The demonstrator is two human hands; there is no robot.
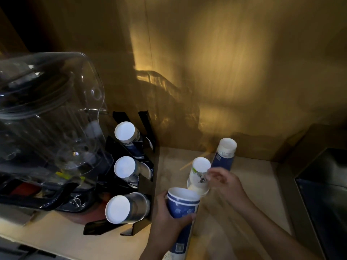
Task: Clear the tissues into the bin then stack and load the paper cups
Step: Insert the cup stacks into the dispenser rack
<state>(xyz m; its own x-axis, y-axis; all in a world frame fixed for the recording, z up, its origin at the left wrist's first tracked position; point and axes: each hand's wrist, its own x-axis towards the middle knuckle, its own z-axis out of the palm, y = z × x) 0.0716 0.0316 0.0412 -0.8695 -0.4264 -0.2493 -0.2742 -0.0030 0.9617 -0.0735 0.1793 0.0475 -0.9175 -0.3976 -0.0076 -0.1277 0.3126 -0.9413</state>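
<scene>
My left hand point(165, 218) grips a tall stack of blue paper cups point(183, 207), its open mouth facing up and toward me. My right hand point(225, 182), blurred by motion, holds a white upside-down paper cup point(200, 172) just behind the stack's mouth. A second blue stack of cups point(224, 154) stands bottom-up on the counter farther back. At the left a black cup rack point(131, 229) holds three rows of stacked cups lying on their sides: top point(125, 131), middle point(124, 167), bottom point(118, 209). No tissues or bin are in view.
A large clear plastic dispenser point(56, 113) on a black base fills the left side beside the rack. A thin wooden stick point(187, 165) lies on the beige counter point(262, 184). A dark metal sink or box point(326, 194) borders the right. A wooden wall stands behind.
</scene>
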